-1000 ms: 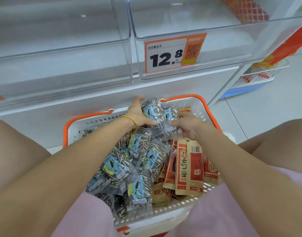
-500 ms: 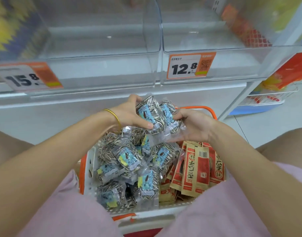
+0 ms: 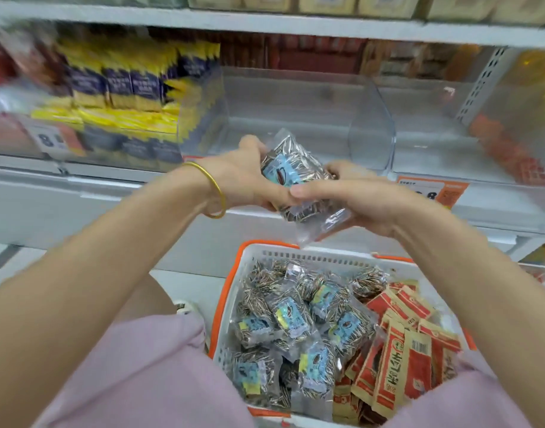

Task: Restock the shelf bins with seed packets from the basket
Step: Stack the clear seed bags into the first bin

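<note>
**Seed packets held up before the clear bin**

The person holds a small bundle of seed packets (image 3: 291,171) between both hands, above the basket (image 3: 266,253) and just in front of the clear shelf bin (image 3: 295,115). The left hand (image 3: 243,177), with a gold bangle (image 3: 218,193) on the wrist, is curled round the left side of the bundle. The right hand (image 3: 370,205) grips the lower right part, with the thumb laid across the front and the fingers under it. How many packets are in the bundle cannot be told for sure; it is probably more than one, because a second clear wrapper hangs out below.

The step in hand seems to be the carry from basket to bin, and the placing is not yet done. The bin looks to have nothing inside. Many striped packets (image 3: 295,319) lie in the basket beside the red packets (image 3: 404,350), so the restocking is likely near its beginning.

The next move calls for lifting the bundle over the low front wall of the bin, pushing it forward and then letting go with both hands together. The wrappers look smooth and the loose seeds may shift, so one packet could slip back down. The bundle should land left of the clear divider (image 3: 370,137), and not among the yellow and blue packets (image 3: 126,88) in the neighbouring bin.
</note>
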Action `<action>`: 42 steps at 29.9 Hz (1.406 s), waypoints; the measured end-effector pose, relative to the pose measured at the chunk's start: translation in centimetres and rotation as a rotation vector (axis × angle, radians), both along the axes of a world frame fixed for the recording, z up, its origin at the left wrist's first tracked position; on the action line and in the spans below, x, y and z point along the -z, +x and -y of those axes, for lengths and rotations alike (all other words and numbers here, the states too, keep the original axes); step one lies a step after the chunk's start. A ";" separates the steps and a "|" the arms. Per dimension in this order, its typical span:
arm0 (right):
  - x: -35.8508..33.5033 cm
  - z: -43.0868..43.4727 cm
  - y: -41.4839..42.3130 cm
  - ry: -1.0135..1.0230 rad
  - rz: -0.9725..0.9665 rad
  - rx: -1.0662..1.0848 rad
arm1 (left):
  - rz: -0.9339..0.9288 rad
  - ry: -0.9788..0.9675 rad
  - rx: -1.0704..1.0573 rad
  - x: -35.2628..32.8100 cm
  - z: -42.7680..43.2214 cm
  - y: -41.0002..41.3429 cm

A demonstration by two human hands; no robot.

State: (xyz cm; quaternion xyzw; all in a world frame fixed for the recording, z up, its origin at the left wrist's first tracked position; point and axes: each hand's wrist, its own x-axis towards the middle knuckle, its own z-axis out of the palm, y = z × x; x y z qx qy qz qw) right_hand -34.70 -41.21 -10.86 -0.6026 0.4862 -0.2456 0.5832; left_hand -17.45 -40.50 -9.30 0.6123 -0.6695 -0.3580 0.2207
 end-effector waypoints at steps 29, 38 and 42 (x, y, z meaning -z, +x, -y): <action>6.2 30.6 13.5 -0.753 -1.039 -0.147 | 0.546 -0.213 0.185 4.4 15.1 6.3; 7.0 30.0 14.6 -0.901 -1.177 -0.085 | 0.512 -0.229 0.167 4.6 15.2 6.3; 7.6 30.0 15.4 -0.928 -1.196 -0.018 | 0.502 -0.221 0.184 4.6 15.3 6.2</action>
